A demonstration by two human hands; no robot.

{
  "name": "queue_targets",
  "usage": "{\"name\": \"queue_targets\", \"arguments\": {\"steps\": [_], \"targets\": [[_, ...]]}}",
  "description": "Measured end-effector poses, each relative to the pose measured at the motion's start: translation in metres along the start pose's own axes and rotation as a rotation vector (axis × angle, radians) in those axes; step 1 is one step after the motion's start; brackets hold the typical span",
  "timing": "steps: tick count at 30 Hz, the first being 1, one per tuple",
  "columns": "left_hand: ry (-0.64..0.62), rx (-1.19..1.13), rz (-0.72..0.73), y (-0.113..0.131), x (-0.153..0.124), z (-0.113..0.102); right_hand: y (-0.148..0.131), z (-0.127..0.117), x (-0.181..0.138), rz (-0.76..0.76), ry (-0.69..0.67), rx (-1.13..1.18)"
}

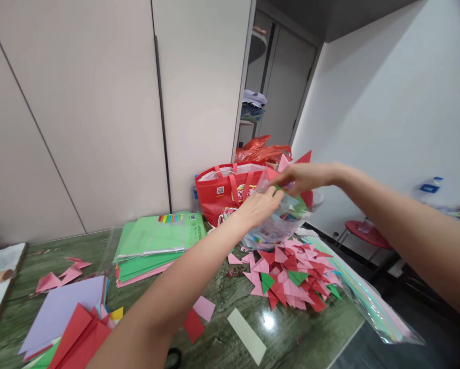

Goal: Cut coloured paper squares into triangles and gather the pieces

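A clear plastic bag (270,228) with coloured paper pieces inside stands at the back of the green marbled table. My left hand (261,205) is closed on its near side, fingers bent over the plastic. Coming in from the right, my right hand (305,177) is closed at the bag's mouth, its fingertips close to the left ones and partly hidden. Pink and red paper points stick up around that hand. Just in front of the bag lies a heap of folded paper triangles (291,279), mostly pink and red with a few green.
Behind the bag stands a red shopping bag (218,197). Packs of green paper (161,236) lie left of it. Lilac sheets (63,307) and red sheets (78,335) are at front left. A long plastic sleeve of paper strips (376,302) overhangs the right edge. A pale strip (247,335) lies in front.
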State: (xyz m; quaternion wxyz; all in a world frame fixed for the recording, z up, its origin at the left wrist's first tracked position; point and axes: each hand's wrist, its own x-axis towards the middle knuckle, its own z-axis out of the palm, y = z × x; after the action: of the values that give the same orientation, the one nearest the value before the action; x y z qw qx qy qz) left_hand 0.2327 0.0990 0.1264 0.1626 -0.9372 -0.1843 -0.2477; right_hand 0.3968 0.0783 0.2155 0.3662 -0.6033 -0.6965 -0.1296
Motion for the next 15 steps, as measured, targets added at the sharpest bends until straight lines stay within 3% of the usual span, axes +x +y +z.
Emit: {"name": "queue_targets", "arguments": {"steps": [1,2,4,7,12,15], "targets": [[0.001,-0.005,-0.001,0.0,-0.001,0.0,-0.001,-0.008,0.004,-0.051,-0.188,-0.063],[0.001,-0.011,-0.003,0.0,-0.001,-0.001,-0.001,-0.015,0.008,-0.092,-0.282,-0.148],[0.004,-0.022,-0.009,0.001,-0.002,-0.002,0.002,-0.022,0.011,-0.095,-0.212,-0.315],[0.002,-0.038,-0.031,0.003,-0.002,-0.004,0.01,-0.013,0.005,-0.057,-0.077,-0.443],[-0.024,-0.067,-0.055,0.003,0.001,-0.008,0.024,0.021,-0.017,0.0,-0.244,-0.41],[-0.046,-0.088,-0.058,0.002,0.002,-0.01,0.029,0.034,-0.024,-0.046,-0.453,-0.32]]}}
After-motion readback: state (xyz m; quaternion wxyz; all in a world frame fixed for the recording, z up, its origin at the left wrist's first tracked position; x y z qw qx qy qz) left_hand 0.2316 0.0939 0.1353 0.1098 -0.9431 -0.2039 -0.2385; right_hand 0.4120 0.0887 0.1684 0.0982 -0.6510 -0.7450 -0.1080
